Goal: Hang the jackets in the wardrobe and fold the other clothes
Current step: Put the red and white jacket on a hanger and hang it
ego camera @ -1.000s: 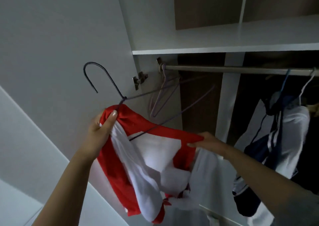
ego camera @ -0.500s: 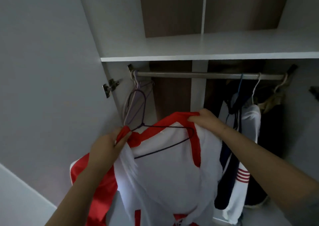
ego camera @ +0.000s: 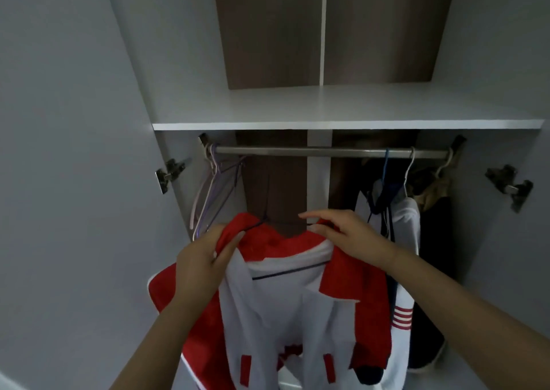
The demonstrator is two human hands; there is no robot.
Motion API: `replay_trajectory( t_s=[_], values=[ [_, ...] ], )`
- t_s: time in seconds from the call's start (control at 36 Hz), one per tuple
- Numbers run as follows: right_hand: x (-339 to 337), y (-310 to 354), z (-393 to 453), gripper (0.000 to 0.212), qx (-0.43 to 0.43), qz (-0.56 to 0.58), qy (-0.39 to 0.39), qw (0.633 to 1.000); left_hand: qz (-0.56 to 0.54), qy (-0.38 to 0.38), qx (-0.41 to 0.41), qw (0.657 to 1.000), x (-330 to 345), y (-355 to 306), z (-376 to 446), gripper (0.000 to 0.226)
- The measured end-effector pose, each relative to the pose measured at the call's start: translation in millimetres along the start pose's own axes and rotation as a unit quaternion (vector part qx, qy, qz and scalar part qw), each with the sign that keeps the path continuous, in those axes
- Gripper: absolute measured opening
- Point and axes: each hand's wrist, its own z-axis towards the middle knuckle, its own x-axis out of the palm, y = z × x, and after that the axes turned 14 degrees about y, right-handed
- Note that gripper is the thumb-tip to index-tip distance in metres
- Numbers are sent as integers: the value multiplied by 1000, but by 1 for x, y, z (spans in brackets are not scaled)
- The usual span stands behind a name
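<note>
In the lower middle of the frame the red and white jacket (ego camera: 297, 294) was draped over a dark wire hanger (ego camera: 285, 273), held up in front of the open wardrobe and below the rail (ego camera: 327, 152). The left hand (ego camera: 205, 258) gripped the red shoulder on the left, fingers curled into the cloth. The right hand (ego camera: 348, 234) rested on the other shoulder near the collar, thumb and fingers pinching the fabric there, the forefinger stretched out. The hanger's hook could not be made out against the dark back panel, and the jacket looked not yet hung on the rail. At the right of the frame several garments (ego camera: 395, 211) already hung there; at the left end, empty hangers (ego camera: 208, 193). Judging by this, part of the hanging was done, this jacket remained, and no folding was in view.
</note>
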Motion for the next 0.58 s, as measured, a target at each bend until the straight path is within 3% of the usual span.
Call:
replay_trajectory(
  t_s=[0.11, 0.17, 0.31, 0.36, 0.42, 0.5, 0.53, 0.58],
  values=[
    [6, 10, -3, 24, -2, -91, -56, 994, -34, 7, 9, 999, -2, -1, 15, 34],
    [8, 18, -3, 22, -2, -112, -122, 986, -35, 3, 28, 999, -3, -4, 27, 23],
    [-1, 33, 8, 23, 88, -109, -214, 967, 42, -87, 49, 994, -8, -22, 43, 13],
    [-14, 41, 16, 24, 121, -109, -244, 956, 14, -51, 55, 997, -6, -39, 45, 10],
    [-28, 52, 21, 22, 121, -120, -274, 947, -6, 37, 69, 997, -1, -52, 44, 10],
    [-40, 69, 18, 19, 99, -134, -303, 938, -33, 135, 76, 987, -7, -59, 45, 37],
    [-42, 73, 14, 19, 96, -136, -304, 938, -54, 123, 74, 988, -15, -57, 48, 47],
    [-47, 80, 7, 19, 102, -128, -307, 937, -57, 23, 86, 994, -34, -52, 55, 46]
  ],
)
